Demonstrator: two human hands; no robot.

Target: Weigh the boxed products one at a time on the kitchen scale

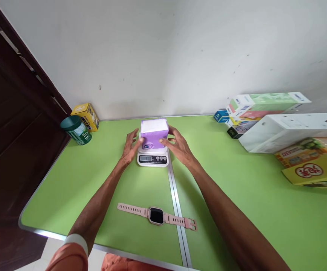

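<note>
A purple pack with a white top (154, 134) rests on a small white digital scale (152, 159) at the middle of the green table (237, 195). My left hand (131, 145) is at the pack's left side with its fingers spread and the thumb just touching the pack. My right hand (177, 145) cups the pack's right side, its thumb pressed on the purple front. The scale's display is lit, but its reading is too small to make out.
A pink smartwatch (156, 215) lies flat near the front edge. A green can (77, 130) and a yellow box (86, 116) stand at the back left. Several boxes, one large and white (288, 131), are piled at the right. A dark door (11, 131) borders the left.
</note>
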